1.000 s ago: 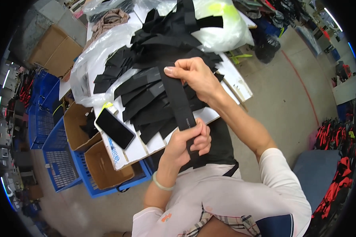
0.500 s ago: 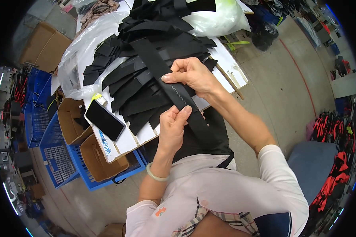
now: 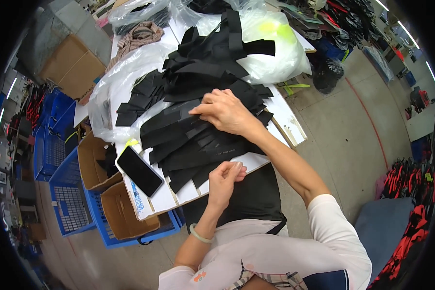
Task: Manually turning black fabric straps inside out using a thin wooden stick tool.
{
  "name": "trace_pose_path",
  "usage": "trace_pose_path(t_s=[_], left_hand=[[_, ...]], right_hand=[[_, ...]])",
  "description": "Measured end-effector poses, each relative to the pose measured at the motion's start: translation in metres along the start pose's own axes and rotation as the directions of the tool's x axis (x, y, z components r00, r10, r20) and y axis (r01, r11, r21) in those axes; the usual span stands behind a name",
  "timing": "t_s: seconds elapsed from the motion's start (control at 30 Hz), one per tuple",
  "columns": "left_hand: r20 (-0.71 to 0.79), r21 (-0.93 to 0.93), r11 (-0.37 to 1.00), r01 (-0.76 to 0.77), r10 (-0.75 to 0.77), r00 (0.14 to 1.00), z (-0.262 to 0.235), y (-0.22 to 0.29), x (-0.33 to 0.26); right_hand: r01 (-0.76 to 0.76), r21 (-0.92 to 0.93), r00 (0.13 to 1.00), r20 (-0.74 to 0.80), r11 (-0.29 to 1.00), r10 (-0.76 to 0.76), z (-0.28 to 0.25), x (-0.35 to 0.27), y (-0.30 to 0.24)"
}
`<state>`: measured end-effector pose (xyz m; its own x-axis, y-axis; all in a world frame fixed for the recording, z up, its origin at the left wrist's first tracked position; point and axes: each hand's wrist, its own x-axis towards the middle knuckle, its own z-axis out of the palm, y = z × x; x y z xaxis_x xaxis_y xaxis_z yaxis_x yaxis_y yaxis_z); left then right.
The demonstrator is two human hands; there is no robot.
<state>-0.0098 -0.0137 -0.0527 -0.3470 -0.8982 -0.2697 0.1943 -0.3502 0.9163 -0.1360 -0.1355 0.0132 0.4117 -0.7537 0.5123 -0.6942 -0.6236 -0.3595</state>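
Observation:
Many flat black fabric strips (image 3: 188,137) lie in an overlapping fan on the white table, several bearing small pale print. Over the middle of this pile, my right hand (image 3: 225,113) has its thumb and forefinger closed at the edge of a black strip (image 3: 171,116). My left hand (image 3: 223,181) hovers by the near table edge, fingers curled together, with no strip in them. Just beyond it lies a printed black strip (image 3: 217,153) on top of the pile. More black strips (image 3: 200,72) are heaped farther back.
A smartphone (image 3: 140,171) rests at the table's near left corner. Clear plastic bags (image 3: 104,104) and a stuffed white bag (image 3: 275,48) flank the heap. Blue crates (image 3: 72,198) and open cardboard boxes (image 3: 125,212) stand on the left. Black cloth (image 3: 256,198) covers my lap.
The printed strip that both hands held up now lies on the pile. My right hand has shifted over the pile; my left hand has let go and drawn back toward me.

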Motion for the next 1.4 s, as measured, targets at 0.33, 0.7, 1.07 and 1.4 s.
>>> trace_pose_path(t_s=[0.33, 0.7, 1.07, 1.4], left_hand=[[-0.045, -0.252, 0.964, 0.083, -0.098, 0.994, -0.021, 0.003, 0.058], [-0.042, -0.026, 0.992, -0.120, 0.119, 0.992, -0.025, -0.019, 0.050], [-0.309, 0.950, 0.296, 0.098, 0.848, 0.431, -0.226, 0.165, 0.118], [-0.698, 0.706, 0.542, 0.455, 0.423, 0.578, -0.315, 0.153, 0.165]], right_hand=[[0.096, -0.214, 0.995, 0.003, 0.972, -0.097, 0.038, -0.061, 0.027], [0.199, -0.210, 0.977, -0.031, 0.957, -0.210, 0.046, -0.053, 0.036], [0.220, -0.202, 0.975, 0.008, 0.954, -0.223, 0.043, -0.049, 0.026], [0.228, -0.197, 0.974, 0.033, 0.954, -0.226, 0.045, -0.053, 0.023]])
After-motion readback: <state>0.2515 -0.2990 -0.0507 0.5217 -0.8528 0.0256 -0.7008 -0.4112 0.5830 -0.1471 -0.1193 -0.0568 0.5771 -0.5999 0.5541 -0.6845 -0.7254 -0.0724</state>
